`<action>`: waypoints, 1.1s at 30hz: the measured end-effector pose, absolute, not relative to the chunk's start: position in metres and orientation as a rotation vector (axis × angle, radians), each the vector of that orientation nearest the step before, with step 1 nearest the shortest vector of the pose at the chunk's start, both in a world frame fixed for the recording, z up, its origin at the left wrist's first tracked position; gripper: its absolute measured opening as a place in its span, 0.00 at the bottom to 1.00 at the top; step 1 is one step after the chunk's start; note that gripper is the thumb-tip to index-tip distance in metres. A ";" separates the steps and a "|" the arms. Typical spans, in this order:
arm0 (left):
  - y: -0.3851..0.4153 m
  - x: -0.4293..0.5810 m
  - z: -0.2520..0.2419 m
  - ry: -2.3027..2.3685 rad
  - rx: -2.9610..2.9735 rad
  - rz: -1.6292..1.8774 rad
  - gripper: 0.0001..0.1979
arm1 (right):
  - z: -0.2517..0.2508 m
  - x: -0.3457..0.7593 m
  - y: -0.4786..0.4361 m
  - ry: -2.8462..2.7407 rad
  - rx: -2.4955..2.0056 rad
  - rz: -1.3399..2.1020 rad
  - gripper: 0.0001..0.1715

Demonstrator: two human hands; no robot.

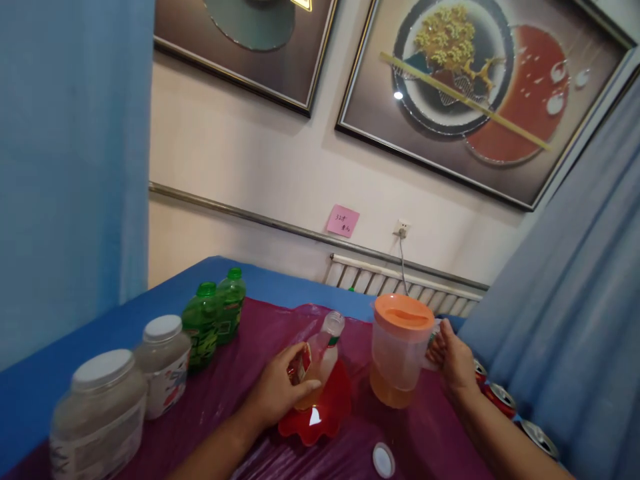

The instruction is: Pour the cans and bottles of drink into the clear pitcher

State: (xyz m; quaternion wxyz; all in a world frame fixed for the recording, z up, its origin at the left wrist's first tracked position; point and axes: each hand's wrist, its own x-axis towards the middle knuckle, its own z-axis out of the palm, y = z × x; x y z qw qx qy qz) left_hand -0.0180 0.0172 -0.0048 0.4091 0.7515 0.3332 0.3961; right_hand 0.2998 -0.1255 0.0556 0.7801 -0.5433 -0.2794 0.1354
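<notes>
My left hand (283, 387) is closed around a clear glass bottle (327, 353) with amber liquid low in it and no cap on its mouth. The bottle leans slightly right over a red scalloped dish (340, 407); whether its base rests in the dish is hidden. On the right, my right hand (453, 357) grips the handle of a translucent pitcher (395, 363). An orange lid (404, 312) covers the pitcher, and amber liquid fills its lower part. A small white cap (383, 460) lies in front, between the dish and the pitcher.
Two green bottles (203, 327) and two white-lidded jars (107, 417) line the left side. Several cans (500, 400) stand at the right, beyond my forearm. Purple plastic sheeting (220, 413) covers part of the blue tabletop (195, 280). A radiator (350, 273) is behind; blue curtains (575, 280) hang at both sides.
</notes>
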 end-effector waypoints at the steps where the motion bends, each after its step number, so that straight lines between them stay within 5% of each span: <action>1: 0.019 -0.018 -0.006 0.844 1.893 1.013 0.31 | 0.048 0.299 -0.125 -0.556 -1.161 0.308 0.36; 14: 0.037 -0.018 -0.028 0.845 2.037 0.985 0.33 | -0.012 0.294 -0.135 -0.407 -1.109 0.329 0.36; 23: 0.041 -0.019 -0.025 0.889 2.085 1.043 0.35 | -0.053 0.281 -0.191 -0.376 -1.474 0.070 0.31; 28: 0.038 -0.019 -0.011 0.942 2.121 1.020 0.35 | -0.090 0.245 -0.225 -0.901 -1.683 0.280 0.19; 33: 0.036 -0.019 -0.008 0.944 2.141 1.037 0.32 | -0.092 0.231 -0.218 -1.411 -1.861 0.224 0.29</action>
